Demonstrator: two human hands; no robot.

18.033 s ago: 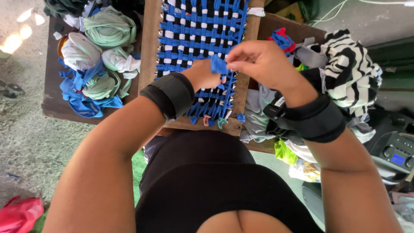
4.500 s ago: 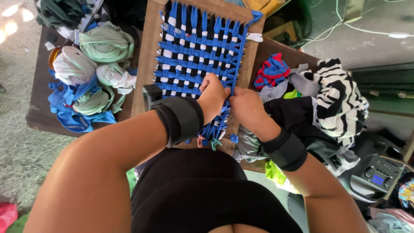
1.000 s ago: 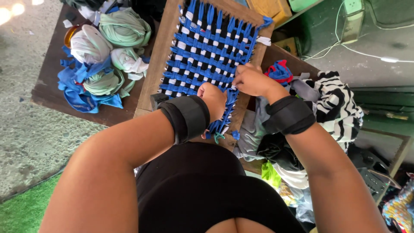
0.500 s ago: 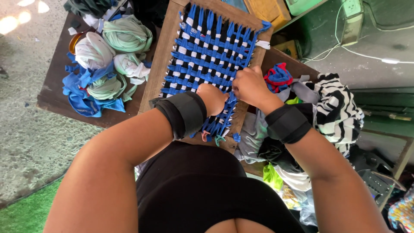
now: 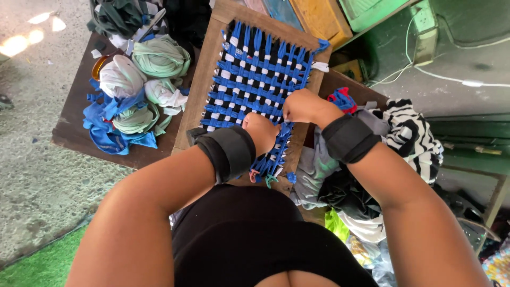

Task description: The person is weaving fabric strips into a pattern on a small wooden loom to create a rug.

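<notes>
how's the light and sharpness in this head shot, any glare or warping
Head view: even shade over the wooden loom frame and blue weave, both sharp; left hand and right hand clear, no motion blur. Bright blown-out sun patches on the concrete floor at top left. The near forearms look swollen by wide-angle distortion. The fabric pile at right lies in dimmer light.

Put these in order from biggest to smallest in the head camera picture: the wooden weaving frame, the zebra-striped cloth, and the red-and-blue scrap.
1. wooden weaving frame
2. zebra-striped cloth, partly hidden, so its full size is unsure
3. red-and-blue scrap
</notes>
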